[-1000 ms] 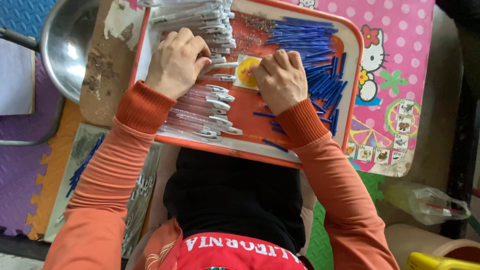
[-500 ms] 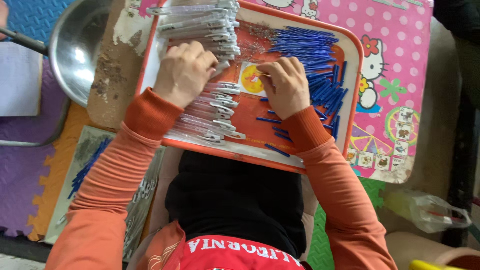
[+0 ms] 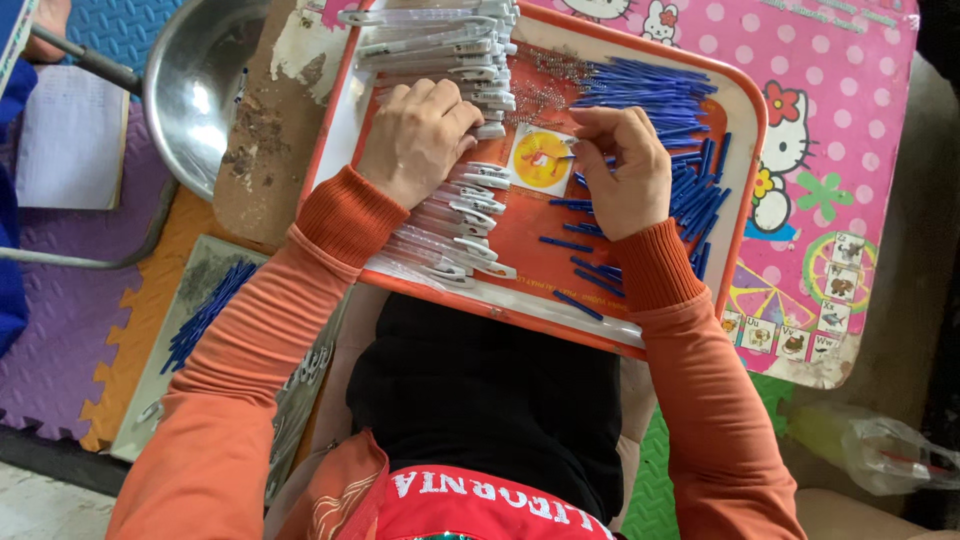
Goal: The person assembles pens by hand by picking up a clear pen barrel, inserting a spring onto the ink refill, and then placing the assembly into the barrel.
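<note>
The right hand point(image 3: 625, 170) pinches a small metal tip point(image 3: 566, 156) between thumb and forefinger, over the round yellow sticker point(image 3: 540, 160) at the centre of the orange tray point(image 3: 745, 150). The tip points toward 9 o'clock, its long axis roughly level across the tray. The left hand point(image 3: 418, 140) lies at 9 o'clock from the tip, fingers curled down onto a row of clear pen barrels point(image 3: 455, 215); whether it grips one cannot be told. The barrels lie with long axes running 9 to 3 o'clock, stacked from 12 to 6. A pile of blue pen parts point(image 3: 655, 100) lies at 1 o'clock from the right hand, just beside it. The tray rests on a pink patterned table point(image 3: 850, 120). A steel bowl point(image 3: 195, 80) sits at 10 o'clock, off the tray; foam floor mats point(image 3: 60, 330) lie below.
</note>
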